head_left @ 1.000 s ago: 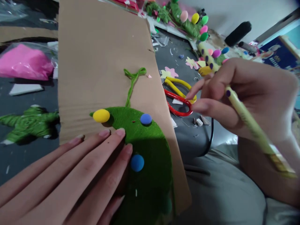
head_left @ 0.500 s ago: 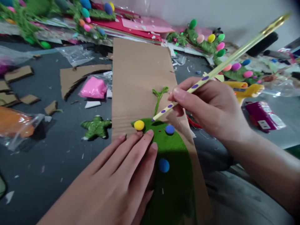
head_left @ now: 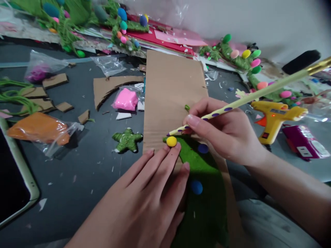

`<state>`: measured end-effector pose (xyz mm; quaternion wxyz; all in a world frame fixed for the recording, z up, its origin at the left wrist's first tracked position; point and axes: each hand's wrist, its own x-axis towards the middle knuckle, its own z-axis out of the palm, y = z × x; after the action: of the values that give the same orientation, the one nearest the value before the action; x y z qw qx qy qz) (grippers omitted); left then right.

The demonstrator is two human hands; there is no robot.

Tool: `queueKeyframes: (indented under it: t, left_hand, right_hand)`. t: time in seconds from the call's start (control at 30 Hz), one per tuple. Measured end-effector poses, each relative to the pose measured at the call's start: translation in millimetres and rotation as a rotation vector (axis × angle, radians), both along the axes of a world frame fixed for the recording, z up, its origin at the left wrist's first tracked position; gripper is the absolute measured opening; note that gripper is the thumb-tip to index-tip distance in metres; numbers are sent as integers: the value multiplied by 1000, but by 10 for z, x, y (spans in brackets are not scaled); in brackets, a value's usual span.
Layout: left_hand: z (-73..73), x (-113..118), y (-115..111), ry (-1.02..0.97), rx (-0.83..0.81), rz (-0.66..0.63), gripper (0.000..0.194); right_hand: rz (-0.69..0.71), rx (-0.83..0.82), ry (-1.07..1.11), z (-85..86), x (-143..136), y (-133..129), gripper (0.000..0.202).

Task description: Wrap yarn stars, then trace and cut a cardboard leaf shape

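In my right hand (head_left: 224, 131) is a slim pale-yellow pencil (head_left: 248, 98) with purple dots and a gold band. Its dark tip rests at or just over the cardboard sheet (head_left: 176, 82), near the upper edge of a green leaf-like piece (head_left: 214, 179). My left hand (head_left: 144, 196) lies flat with fingers stretched over that piece. Its fingertips touch or nearly touch a yellow ball (head_left: 171, 141). Two blue balls, an upper one (head_left: 203, 148) and a lower one (head_left: 196, 187), sit on the green piece. Behind my right fingers, a green curl (head_left: 187, 107) is mostly hidden.
A green wrapped star (head_left: 127, 140), a pink bag (head_left: 126, 100), an orange bag (head_left: 38, 129) and a phone (head_left: 18, 179) lie to the left. Right of my hand are a yellow glue gun (head_left: 274, 120) and a purple packet (head_left: 305, 142). Cardboard scraps (head_left: 108, 89) lie about.
The view has shifted left, so things appear further right. The pencil has tilted lower, its tip moving left from the curl's base to above the yellow ball. My left hand stays on the green piece.
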<state>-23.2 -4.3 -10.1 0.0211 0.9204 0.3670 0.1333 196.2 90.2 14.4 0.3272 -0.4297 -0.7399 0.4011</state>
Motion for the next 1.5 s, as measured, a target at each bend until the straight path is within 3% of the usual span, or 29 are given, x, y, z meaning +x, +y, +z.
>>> queueKeyframes:
  t: [0.23,0.67,0.87,1.03,1.27,1.5]
  left_hand:
    - [31,-4,45,5,-19,-46,52]
    - [56,-22,24,-17,-97,-36,51]
    - [72,-11,23,-15,-144,-28,53]
    - [74,-4,5,-6,-124,-24,52]
    - [96,5,-13,28,-104,-16,56]
    - [80,6,-14,37,-62,-33,56]
  right_hand:
    - [50,80,-77,18,-10,17,18]
    - [116,28,-27,16,-29,4,14]
    - [51,34,-36,30,22,-3,18]
    - [81,57,-66,24,-47,-6,19]
    - [38,-1,-59,46,134,4,20]
    - [58,81,-80,28,-15,-30,13]
